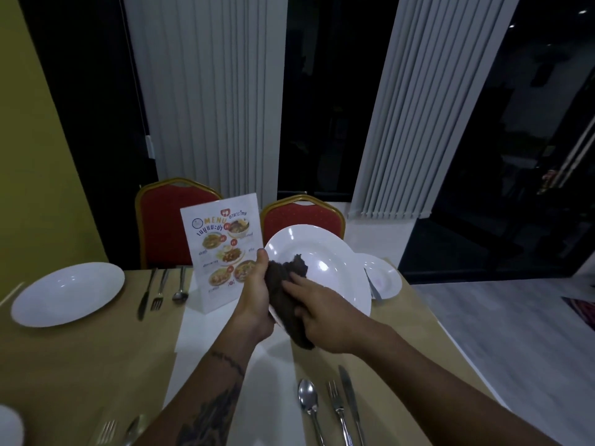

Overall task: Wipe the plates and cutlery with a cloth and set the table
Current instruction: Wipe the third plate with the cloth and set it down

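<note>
A white plate [328, 262] is held tilted above the table, its face toward me. My left hand [254, 300] grips its lower left rim, thumb on the front. My right hand [325, 313] presses a dark brown cloth [286, 284] against the plate's lower left face; the cloth hangs below the rim. A spoon [308, 403], fork [336, 407] and knife [351, 400] lie side by side on the near right of the table. Another white plate [67, 294] rests at the far left, with a knife [146, 296], fork [159, 291] and spoon [181, 289] beside it.
A standing menu card [222, 246] is at the table's middle back. A third white plate [384, 278] with cutlery on it lies behind the held plate. Two red chairs [170, 226] stand at the far side. A fork [108, 431] and plate edge [9, 426] sit bottom left.
</note>
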The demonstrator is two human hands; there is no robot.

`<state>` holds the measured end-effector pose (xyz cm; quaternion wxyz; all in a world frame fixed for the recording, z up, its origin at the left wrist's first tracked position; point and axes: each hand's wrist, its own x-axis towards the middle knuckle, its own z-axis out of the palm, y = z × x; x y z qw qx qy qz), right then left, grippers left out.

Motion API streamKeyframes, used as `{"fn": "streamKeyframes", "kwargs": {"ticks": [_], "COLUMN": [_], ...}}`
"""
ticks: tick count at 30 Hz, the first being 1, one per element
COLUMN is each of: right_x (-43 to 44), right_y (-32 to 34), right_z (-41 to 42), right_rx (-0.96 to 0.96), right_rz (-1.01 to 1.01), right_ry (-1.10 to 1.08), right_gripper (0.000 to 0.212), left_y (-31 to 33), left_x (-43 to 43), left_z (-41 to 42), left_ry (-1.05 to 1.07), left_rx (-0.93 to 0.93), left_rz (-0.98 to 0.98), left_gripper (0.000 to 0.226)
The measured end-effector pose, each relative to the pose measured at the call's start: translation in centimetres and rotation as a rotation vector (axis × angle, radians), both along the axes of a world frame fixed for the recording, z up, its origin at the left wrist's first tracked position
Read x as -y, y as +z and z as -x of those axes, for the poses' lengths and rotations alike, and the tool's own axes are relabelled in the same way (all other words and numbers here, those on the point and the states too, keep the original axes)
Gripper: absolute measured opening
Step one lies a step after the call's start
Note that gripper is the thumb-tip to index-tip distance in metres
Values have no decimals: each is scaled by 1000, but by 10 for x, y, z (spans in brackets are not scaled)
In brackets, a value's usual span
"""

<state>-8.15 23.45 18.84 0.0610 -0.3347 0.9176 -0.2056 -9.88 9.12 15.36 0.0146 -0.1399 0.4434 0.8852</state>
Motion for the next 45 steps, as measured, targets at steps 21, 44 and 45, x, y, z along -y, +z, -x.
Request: {"fn": "streamKeyframes", "kwargs": {"ticks": [21, 44, 45], "right_x": [-3, -82, -88], "right_y": [-56, -33, -29], "right_z": [-34, 19, 18], "right_rx": [33, 441, 364], "right_rz": [-80, 1146, 1091], "right_ry": [-262, -875, -867], "right_gripper": [57, 28, 29], "left_y": [4, 9, 18], "left_x": [-17, -13, -6], "left_z": [-18, -18, -14], "left_ry": [150, -28, -80], "left_rx": [-47, -87, -105], "left_rz": [120, -6, 50], "left_gripper": [47, 23, 21]}}
